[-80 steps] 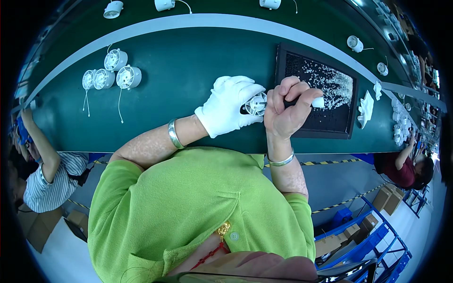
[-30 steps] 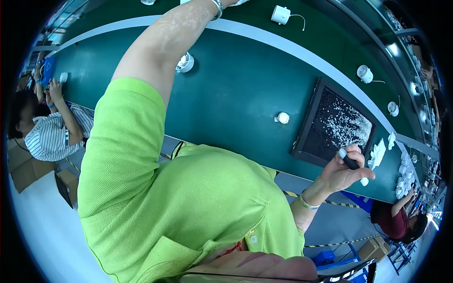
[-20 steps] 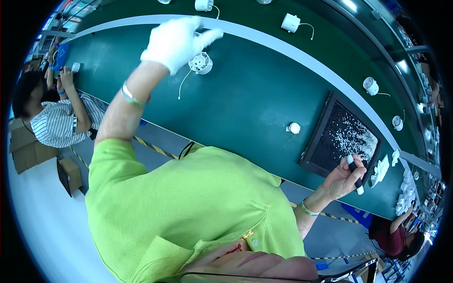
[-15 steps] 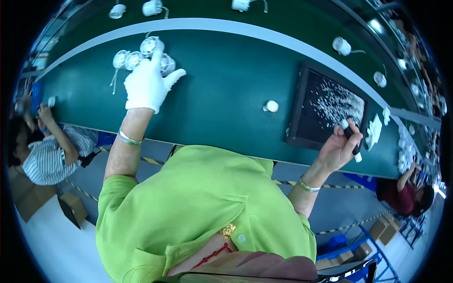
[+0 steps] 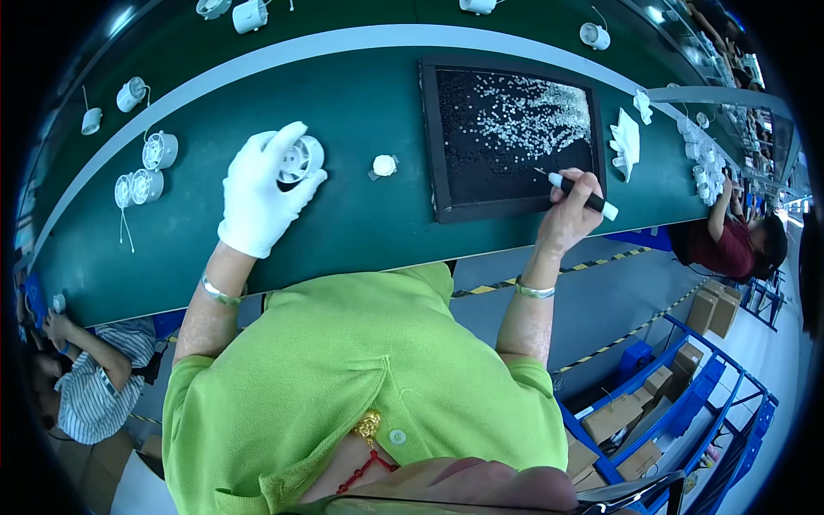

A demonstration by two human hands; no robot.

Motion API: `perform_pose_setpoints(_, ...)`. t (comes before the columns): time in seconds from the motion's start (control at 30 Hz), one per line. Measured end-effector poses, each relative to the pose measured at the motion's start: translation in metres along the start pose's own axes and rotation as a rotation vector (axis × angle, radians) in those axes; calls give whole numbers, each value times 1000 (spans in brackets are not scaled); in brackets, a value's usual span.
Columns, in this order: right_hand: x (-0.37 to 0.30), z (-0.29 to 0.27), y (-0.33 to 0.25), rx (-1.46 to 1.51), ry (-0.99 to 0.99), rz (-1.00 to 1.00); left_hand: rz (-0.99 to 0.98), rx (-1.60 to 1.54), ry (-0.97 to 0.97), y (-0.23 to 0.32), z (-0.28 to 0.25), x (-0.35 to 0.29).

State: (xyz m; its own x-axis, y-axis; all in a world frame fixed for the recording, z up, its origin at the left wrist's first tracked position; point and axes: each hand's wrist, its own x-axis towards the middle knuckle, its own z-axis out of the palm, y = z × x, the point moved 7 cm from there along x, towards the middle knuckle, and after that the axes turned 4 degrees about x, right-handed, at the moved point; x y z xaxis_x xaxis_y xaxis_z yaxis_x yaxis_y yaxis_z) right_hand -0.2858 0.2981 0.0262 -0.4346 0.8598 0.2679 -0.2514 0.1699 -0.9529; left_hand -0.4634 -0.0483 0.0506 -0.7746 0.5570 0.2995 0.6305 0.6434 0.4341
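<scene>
over a green worktop [image 5: 365, 99], has a white fan housing [image 5: 302, 163] gripped between thumb and fingers of the gloved left hand [image 5: 262, 184]. holds it at that hand's right side, with the spoked face turned upward and a little leftward; cannot tell whether clear of the worktop or touching. has a small white piece [image 5: 384, 165], round-topped, to the right of the housing, between both hands and nearer the left. has the bare right hand [image 5: 568, 213] well apart, farther right, curled around a dark pen-shaped tool [image 5: 592, 202] with pale ends. slants that tool across the near right corner of a black tray [image 5: 489, 211], with one pale end aimed leftward and away from the body, only roughly toward the housing. shows white bits [image 5: 532, 112] scattered in the tray, a crumpled white cloth [image 5: 625, 146] just right of it, and three other housings [image 5: 148, 185] well left of the gloved hand.
</scene>
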Motion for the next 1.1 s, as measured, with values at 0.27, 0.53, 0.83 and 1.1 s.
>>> perform_pose_setpoints(0.27, 4, 10, 14, -189, 17, 3, 77, 20, 8, 6, 43, 16)
perform_pose_setpoints(0.53, 3, 14, 14, -253, 28, 9, 119, -10, 36, 4, 42, 17)
perform_pose_setpoints(0.83, 2, 19, 15, -319, 2, -8, 82, -23, 18, 2, 42, 16)
perform_pose_setpoints(1.1, -1, 12, 13, -202, 44, -6, 109, -42, 32, 2, 40, 17)
